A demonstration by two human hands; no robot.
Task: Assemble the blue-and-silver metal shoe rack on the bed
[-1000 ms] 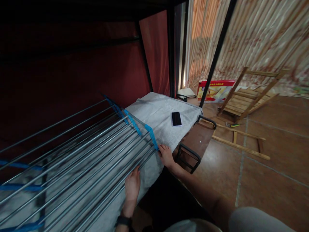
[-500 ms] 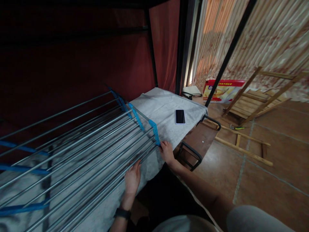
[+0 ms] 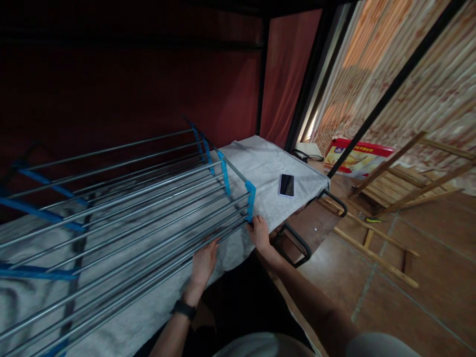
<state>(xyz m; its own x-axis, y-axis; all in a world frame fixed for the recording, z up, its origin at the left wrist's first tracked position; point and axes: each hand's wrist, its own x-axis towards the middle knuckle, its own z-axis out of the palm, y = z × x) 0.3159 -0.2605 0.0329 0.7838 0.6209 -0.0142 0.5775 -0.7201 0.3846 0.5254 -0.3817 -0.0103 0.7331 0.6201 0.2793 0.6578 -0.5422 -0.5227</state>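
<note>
A folding clothes drying rack with grey metal rods and blue plastic joints lies on the light grey bed cover. My left hand is closed on the rod along the rack's near side, its fingertips partly hidden beneath. At the near right corner, my right hand closes round the rack's end, just below a blue joint. A dark-screened phone rests face up on the cover, beyond my right hand and apart from it.
A black bed post slants up at right. Beside the bed stands a brown-topped stool with black handles. On the tiled floor are a wooden frame, a folding wooden chair and a red and yellow box.
The camera view has turned, shifting the rack, phone and floor items in the picture. More of the rack's left end shows. Both hands keep their places on the rack.
</note>
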